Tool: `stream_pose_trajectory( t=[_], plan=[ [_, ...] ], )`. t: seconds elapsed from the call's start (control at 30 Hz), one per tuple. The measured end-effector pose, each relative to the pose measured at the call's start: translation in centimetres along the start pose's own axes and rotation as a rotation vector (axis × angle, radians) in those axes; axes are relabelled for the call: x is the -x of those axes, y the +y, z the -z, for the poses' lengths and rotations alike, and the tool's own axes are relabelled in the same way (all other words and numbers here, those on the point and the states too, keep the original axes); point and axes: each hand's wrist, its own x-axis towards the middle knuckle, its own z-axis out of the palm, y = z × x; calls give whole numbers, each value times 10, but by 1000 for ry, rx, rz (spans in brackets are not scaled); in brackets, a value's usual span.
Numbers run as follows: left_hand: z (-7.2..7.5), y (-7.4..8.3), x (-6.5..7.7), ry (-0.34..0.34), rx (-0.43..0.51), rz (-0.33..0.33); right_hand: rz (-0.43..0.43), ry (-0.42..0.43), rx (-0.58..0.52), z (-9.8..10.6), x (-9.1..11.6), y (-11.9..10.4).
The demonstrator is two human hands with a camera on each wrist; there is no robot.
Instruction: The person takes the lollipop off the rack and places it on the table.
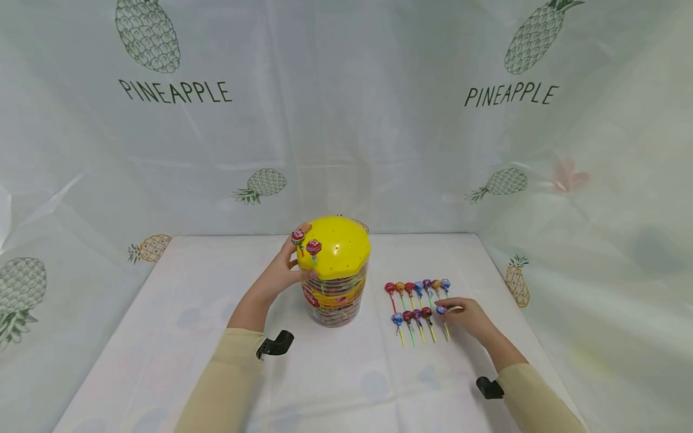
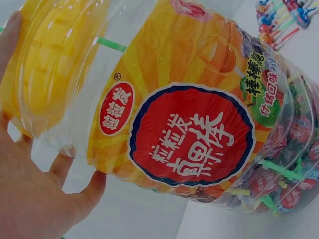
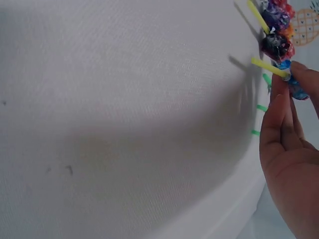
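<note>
A clear plastic jar [image 1: 335, 310] with an orange printed label [image 2: 192, 137] and a yellow lid [image 1: 341, 240] stands near the back of the table. My left hand [image 1: 280, 273] grips its upper left side at the lid, fingers behind and thumb in front. Two red-wrapped lollipops [image 1: 313, 247] stick out at the lid's left edge. More wrapped lollipops [image 2: 264, 181] fill the jar's lower part. To the right, my right hand [image 1: 470, 317] pinches a blue-wrapped lollipop [image 3: 298, 90] with a yellow stick [image 3: 269, 67], at the right end of the front row.
Several lollipops [image 1: 409, 287] lie in a back row right of the jar, with a second row [image 1: 417, 315] in front. A white cloth [image 1: 335, 385] covers the table. Behind hangs a pineapple-printed sheet [image 1: 335, 120].
</note>
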Motion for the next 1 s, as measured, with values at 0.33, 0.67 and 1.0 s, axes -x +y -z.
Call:
stream_pose_trajectory(
  t=[0.33,0.67,1.0],
  plan=[
    [2,-27,-10,22,-1,-18,3,29,161,-9,-5,-1],
    [2,-26,-9,31,-1,-24,-36,35,239,-16,-9,-6],
    [2,-28,-10,27,27,-11,-34,30,243,-17,-11,-5]
  ],
)
